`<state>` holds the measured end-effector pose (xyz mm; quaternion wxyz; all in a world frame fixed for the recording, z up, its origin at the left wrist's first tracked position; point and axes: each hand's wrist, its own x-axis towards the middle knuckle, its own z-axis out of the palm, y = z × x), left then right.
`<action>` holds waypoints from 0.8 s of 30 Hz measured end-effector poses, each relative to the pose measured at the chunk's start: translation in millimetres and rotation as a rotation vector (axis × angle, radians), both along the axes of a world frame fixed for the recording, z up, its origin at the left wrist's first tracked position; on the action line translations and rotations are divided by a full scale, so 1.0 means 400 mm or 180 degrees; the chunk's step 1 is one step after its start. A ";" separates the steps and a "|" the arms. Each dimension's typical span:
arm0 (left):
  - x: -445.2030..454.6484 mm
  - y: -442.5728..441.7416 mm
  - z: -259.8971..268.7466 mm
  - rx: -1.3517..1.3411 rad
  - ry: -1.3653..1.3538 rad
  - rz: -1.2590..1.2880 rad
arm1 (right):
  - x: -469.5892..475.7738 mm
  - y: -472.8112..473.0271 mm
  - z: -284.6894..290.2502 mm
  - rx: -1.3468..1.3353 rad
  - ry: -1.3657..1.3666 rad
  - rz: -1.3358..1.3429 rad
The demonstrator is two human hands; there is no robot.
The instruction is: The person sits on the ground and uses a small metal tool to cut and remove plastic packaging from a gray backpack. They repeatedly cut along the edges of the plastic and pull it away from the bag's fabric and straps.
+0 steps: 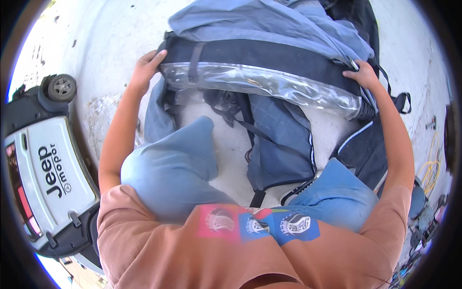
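Observation:
A long black fabric band with clear plastic sheeting (252, 81) along its near edge stretches between my hands. My left hand (149, 67) grips its left end, thumb on top. On the right end my right hand (362, 74) pinches the black fabric beside a small shiny metal piece. A grey strap (196, 59) crosses the band near its left end. Blue-grey fabric (260, 21) lies bunched beyond the band. Nearer me, a dark grey fabric panel (281, 148) with black straps and pale edging lies on the floor between my knees.
Black fabric (364, 151) lies by my right knee, and a black strap loop (406, 103) sticks out at right. A ride-on toy Jeep (54, 159) stands at left. A yellow cord (431, 173) and assorted small items lie at the right edge of the pale floor (231, 144).

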<state>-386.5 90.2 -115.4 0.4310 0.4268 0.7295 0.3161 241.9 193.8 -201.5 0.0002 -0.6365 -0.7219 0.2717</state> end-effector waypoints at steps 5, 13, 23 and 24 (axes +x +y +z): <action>0.027 -0.008 0.046 -0.0991 -0.0477 0.0308 | -0.043 -0.046 0.008 0.0667 0.0163 -0.0382; -0.007 0.034 -0.040 -0.0795 -0.1927 -0.0116 | -0.387 -0.132 0.370 -0.0894 0.1796 0.0193; -0.123 -0.007 -0.054 -0.0390 -0.1041 -0.0993 | -1.060 -0.089 0.294 -0.1007 0.1868 0.2372; -0.127 -0.016 -0.060 -0.0265 -0.1206 -0.1011 | -1.081 -0.089 0.282 -0.0726 0.1782 0.2459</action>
